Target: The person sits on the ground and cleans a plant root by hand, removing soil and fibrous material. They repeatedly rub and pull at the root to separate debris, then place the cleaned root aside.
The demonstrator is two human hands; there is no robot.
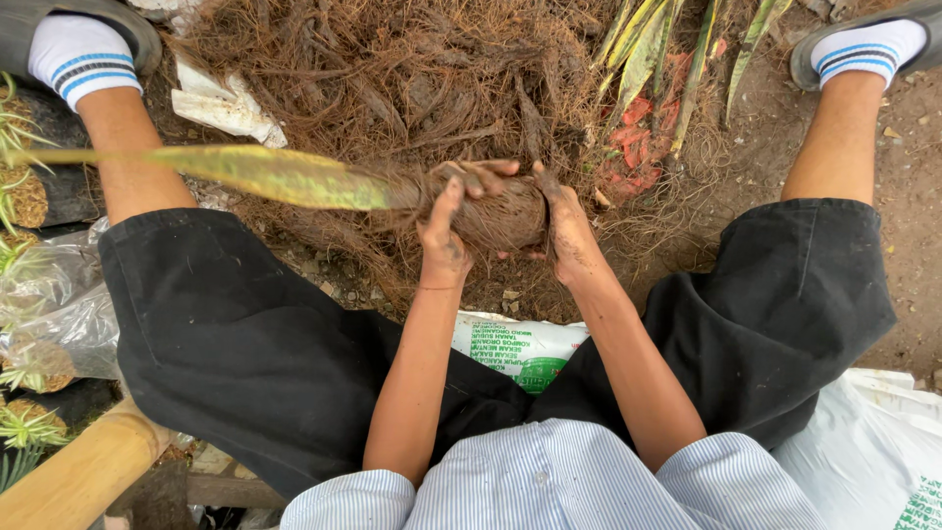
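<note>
Seen from above, seated, knees apart in black shorts (245, 334), striped shirt (549, 481) at bottom edge. Both hands out in front over a heap of brown fibre (392, 69) on the ground.

Left hand (444, 231) curled round the near left side of a root ball (505, 216), thumb raised, fingers wrapped over the top, soiled with dirt. Right hand (567, 231) pressed against the ball's right side, fingers bent over its upper edge. Ball clasped between the two hands, held just above the fibre heap, between the knees.

From the ball, a long leaf (265, 175), yellow-green and mottled, stretching level toward the left, across the left shin.

Beyond the hands, more yellow-green leaves (648, 49) lying on the heap at upper right, with a red patch (628, 147) below them. A crumpled white scrap (221, 103) at upper left near the left foot. White socks with blue stripes, grey shoes at both top corners.

Below the hands, a white sack (515, 348) with green print, lying between the thighs. Another white bag (863, 451) at lower right. At far left, small potted plants (29, 196) in black bags and clear plastic (59, 304); a bamboo pole (83, 471) at lower left.
</note>
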